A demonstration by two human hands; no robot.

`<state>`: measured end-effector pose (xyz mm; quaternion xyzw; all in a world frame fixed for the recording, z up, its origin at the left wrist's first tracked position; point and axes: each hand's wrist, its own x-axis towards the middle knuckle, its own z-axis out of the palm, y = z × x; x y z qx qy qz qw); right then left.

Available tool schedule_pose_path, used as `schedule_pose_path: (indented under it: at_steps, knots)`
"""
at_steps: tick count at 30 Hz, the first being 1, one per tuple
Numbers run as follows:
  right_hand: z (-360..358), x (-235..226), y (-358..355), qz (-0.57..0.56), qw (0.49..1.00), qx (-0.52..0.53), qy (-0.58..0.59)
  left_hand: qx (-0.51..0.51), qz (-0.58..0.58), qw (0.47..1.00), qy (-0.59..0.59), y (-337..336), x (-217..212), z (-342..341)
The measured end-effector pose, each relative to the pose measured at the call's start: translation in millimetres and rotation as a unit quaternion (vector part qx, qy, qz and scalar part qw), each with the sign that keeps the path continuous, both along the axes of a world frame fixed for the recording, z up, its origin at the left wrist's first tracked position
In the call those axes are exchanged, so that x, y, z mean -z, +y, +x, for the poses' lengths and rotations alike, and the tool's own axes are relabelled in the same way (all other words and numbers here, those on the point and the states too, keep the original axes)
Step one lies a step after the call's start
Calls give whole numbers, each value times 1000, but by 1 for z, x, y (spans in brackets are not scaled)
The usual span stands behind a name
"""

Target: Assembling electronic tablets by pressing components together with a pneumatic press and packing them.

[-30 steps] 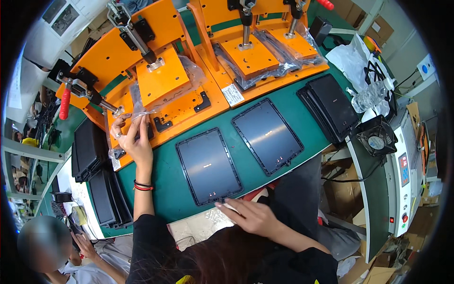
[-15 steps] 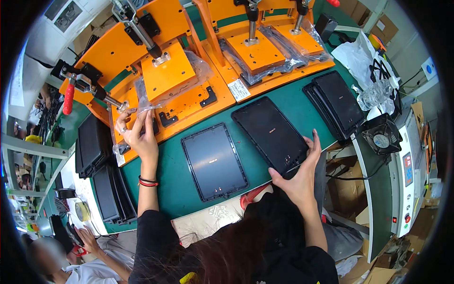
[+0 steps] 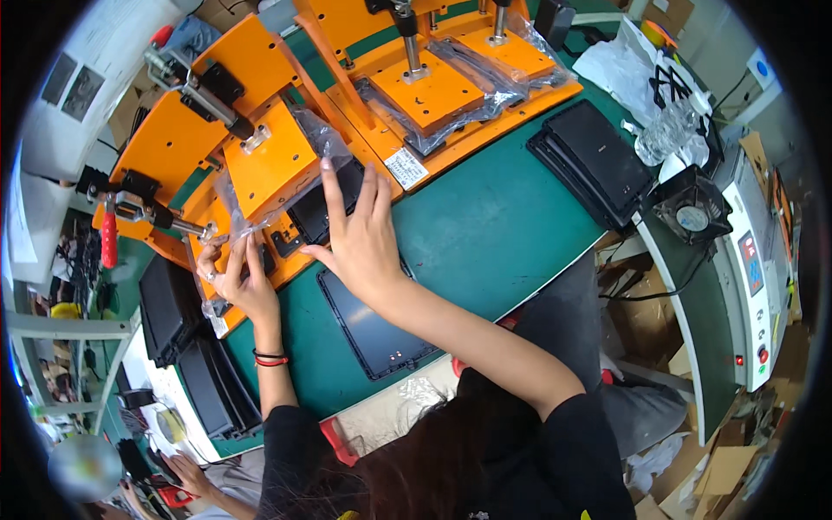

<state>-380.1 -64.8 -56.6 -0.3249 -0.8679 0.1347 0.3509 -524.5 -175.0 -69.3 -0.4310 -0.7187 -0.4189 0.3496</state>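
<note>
My right hand [image 3: 364,247] holds a black rectangular panel [image 3: 340,192], which lies partly in the left orange clamp fixture [image 3: 186,204], under its orange press block [image 3: 270,160]. The thumb is at the panel's near edge and the fingers reach along its right side, covering part of it. At the fixture's front left, my left hand [image 3: 244,279] pinches the edge of clear plastic film [image 3: 245,229] that wraps the block. A second black panel [image 3: 373,334] lies on the green table [image 3: 485,225], partly hidden below my right forearm.
Black panels are stacked at the right [image 3: 598,160] and left [image 3: 208,381]. More orange press blocks [image 3: 429,95] with film stand at the back. A clear bottle [image 3: 667,130] and a small fan [image 3: 693,212] are at the right. Another person's hand [image 3: 186,472] shows at lower left.
My right hand has carried its black panel from the table's middle leftward into the left fixture. My left hand still pinches the film. The view has shifted slightly.
</note>
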Motion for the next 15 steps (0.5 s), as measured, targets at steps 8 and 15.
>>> schedule_pose_path:
  at_steps: [8, 15]
  knots:
    - [2, 17, 6, -17, 996, -57, 67, -3, -27, 999, 19, 0, 3, -3]
    - [3, 16, 12, -19, 995, -59, 81, -9, -28, 999, 20, 1, 2, -1]
